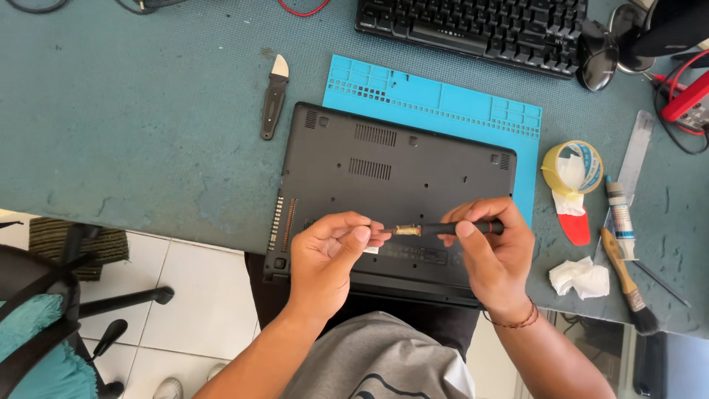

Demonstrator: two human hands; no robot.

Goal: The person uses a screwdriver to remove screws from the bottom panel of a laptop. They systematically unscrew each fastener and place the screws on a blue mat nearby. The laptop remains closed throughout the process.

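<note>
Both hands meet above the upturned black laptop [399, 192] — the right hand [493, 247] is clamped around a black screwdriver [461, 228] held level, while the left hand [329, 255] pinches its pale tip with closed fingers. The laptop lies on a blue mat [443, 103] on the table [148, 133] — a tape roll [572, 168] sits to the right

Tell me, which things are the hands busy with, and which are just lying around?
In use:
black pen-shaped screwdriver
left hand
right hand
black upside-down laptop

Lying about:
black folding knife
yellow tape roll
wooden-handled brush
crumpled white tissue
black keyboard
</note>
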